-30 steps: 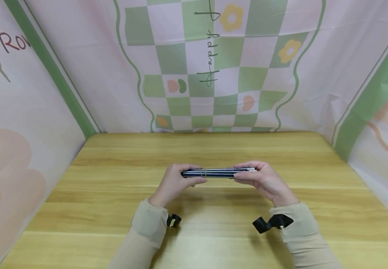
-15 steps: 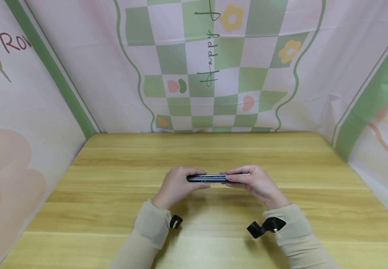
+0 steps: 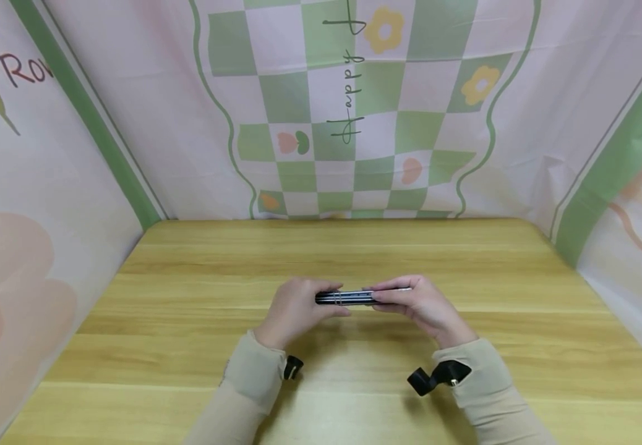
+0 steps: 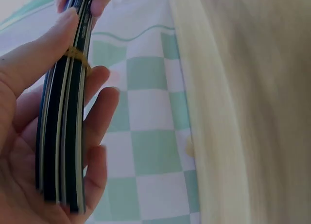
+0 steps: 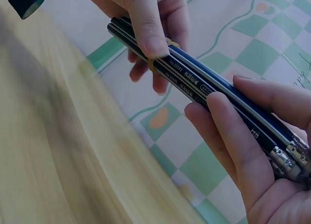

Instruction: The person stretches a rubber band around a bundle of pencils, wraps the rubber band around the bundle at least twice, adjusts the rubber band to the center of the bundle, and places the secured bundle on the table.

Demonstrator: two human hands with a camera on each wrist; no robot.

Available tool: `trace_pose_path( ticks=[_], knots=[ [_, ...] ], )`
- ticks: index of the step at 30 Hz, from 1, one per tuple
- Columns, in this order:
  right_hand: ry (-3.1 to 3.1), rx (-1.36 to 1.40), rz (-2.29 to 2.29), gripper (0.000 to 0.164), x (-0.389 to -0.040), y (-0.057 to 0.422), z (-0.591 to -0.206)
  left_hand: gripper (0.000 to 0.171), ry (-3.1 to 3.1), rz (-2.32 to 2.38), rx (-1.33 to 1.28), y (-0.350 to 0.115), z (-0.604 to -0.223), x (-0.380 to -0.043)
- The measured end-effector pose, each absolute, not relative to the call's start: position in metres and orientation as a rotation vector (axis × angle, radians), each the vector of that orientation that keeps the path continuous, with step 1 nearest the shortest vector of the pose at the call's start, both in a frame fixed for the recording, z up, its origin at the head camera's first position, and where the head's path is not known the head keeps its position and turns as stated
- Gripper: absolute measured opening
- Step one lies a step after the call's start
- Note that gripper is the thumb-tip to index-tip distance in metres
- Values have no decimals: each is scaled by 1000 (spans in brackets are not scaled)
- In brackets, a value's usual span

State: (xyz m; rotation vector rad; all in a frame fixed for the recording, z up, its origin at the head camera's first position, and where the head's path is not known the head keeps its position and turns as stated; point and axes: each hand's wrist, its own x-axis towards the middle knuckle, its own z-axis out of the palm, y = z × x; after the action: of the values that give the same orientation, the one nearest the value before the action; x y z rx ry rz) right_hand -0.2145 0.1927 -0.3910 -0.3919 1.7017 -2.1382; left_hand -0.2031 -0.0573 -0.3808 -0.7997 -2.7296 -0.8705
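Observation:
A bundle of dark striped pencils (image 3: pixel 357 298) is held level above the table between both hands. Around it, toward the left end, runs a yellowish rubber band (image 4: pixel 75 54). My left hand (image 3: pixel 297 309) grips the plain end, its thumb close to the band in the left wrist view. At the other end my right hand (image 3: pixel 418 303) holds the bundle between thumb and fingers. The right wrist view shows the pencils (image 5: pixel 218 95) printed with "HB" and silver metal ferrules (image 5: pixel 286 158) near the right palm.
The light wooden table (image 3: pixel 354 247) spreads beneath both hands. Behind it hangs a green-and-white checked cloth (image 3: pixel 373 93), with printed cloth walls on both sides. A black wrist mount (image 3: pixel 438 376) is strapped over each beige sleeve (image 3: pixel 485 377).
Both hands have drawn closer together and come slightly nearer the body with the pencil bundle. The right hand has slid leftward along it, covering the ferrule end in the head view.

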Motion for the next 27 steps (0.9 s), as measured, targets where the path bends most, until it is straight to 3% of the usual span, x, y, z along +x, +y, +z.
trace_pose_path(
  ticks=[8,27],
  knots=[
    [1687,-364,-2150,26,-214,192,-391,33,-2745,-851,-797,-61,-378,-204],
    [1684,-346,-2161,25,-212,187,-392,40,-2642,-554,-778,-43,-382,-198]
  ],
)
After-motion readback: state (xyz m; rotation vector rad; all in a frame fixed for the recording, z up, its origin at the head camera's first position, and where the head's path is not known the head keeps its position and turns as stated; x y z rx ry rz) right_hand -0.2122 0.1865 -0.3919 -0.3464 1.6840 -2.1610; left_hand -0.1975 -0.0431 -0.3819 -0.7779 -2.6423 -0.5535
